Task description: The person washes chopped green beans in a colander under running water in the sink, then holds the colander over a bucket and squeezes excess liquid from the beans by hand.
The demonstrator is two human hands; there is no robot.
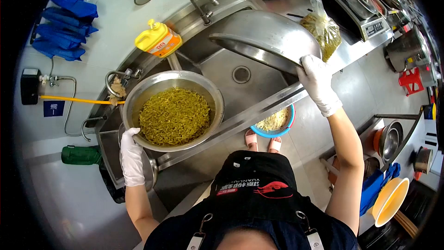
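My right hand [317, 85], in a white glove, grips the rim of a large metal basin [273, 32]. That basin is tipped on its side above the sink, its inside mostly hidden. With my white-gloved left hand [132, 159] I hold the near left rim of a second metal basin [215, 99], the thumb at its edge and the other fingers partly hidden. Chopped green vegetable pieces [175, 115] fill much of this second basin, which sits across the sink divider. Below its left side, another round metal vessel [151, 171] shows in part.
Behind the basins stand a yellow detergent jug [159, 39] and a faucet [203, 7]. A bag of green food [323, 32] lies on the right counter beside a cooker [370, 28]. On the floor, a blue basket [277, 132] holds pale shreds near my feet.
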